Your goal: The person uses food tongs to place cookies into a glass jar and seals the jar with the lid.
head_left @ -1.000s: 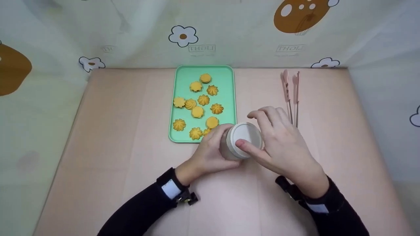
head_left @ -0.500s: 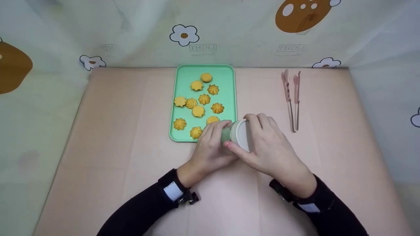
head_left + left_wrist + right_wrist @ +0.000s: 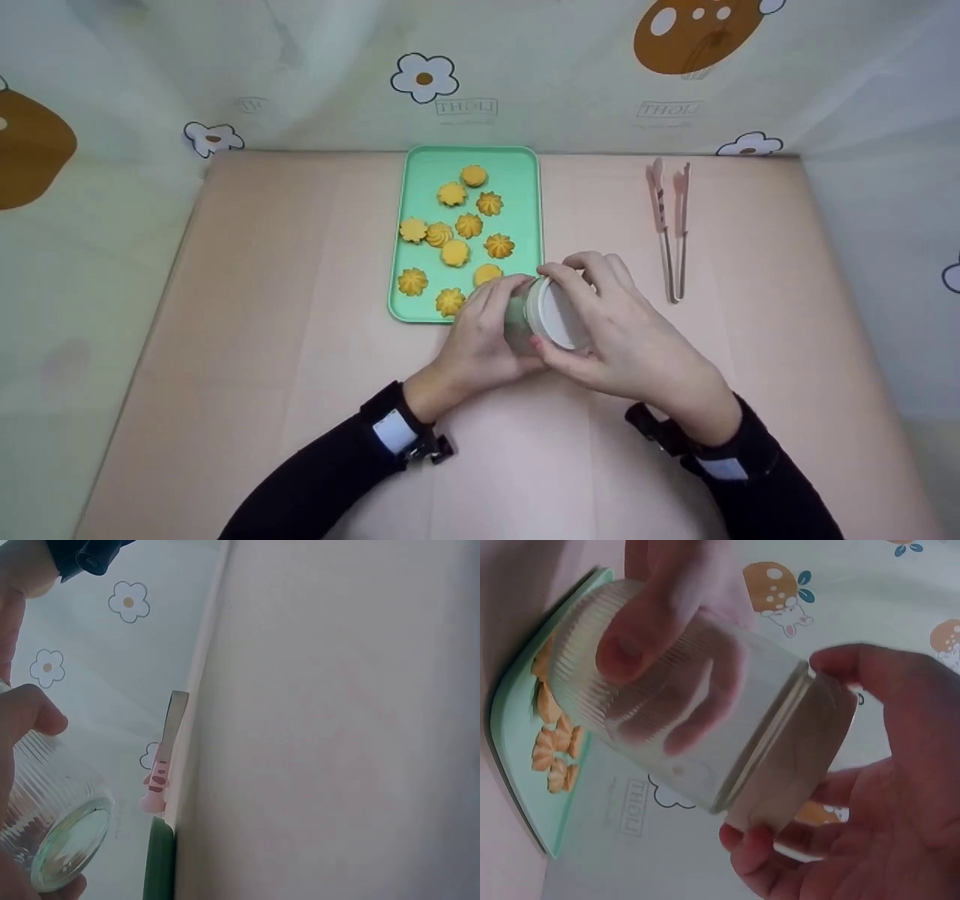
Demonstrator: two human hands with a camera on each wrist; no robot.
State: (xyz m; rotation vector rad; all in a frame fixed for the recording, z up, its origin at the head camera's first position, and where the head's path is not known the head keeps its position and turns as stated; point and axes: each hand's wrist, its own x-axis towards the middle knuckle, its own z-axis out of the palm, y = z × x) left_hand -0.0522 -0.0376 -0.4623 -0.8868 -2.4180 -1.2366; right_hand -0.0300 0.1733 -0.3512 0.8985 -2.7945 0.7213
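Note:
A clear ribbed glass jar (image 3: pixel 682 690) with a white lid (image 3: pixel 559 315) is held tilted above the table, its lid toward the right. Nothing shows inside the glass. My left hand (image 3: pixel 484 337) grips the jar's body, thumb on one side and fingers around the other, as the right wrist view shows. With thumb and fingertips my right hand (image 3: pixel 637 345) grips the lid's rim. The lid sits on the jar's mouth. Just beyond the left hand lies a green tray (image 3: pixel 517 172) bearing several golden flower-shaped cookies (image 3: pixel 454 253), the nearest partly hidden by that hand.
Pink-handled metal tongs (image 3: pixel 675 262) lie on the right of the pink-covered table (image 3: pixel 262 300), beyond the right hand. A patterned curtain (image 3: pixel 337 90) stands along the back and both sides.
My right hand has gone from hovering over the lid with spread fingers to gripping its rim, and has shifted its grip since. The jar has tipped so the lid faces more to the right.

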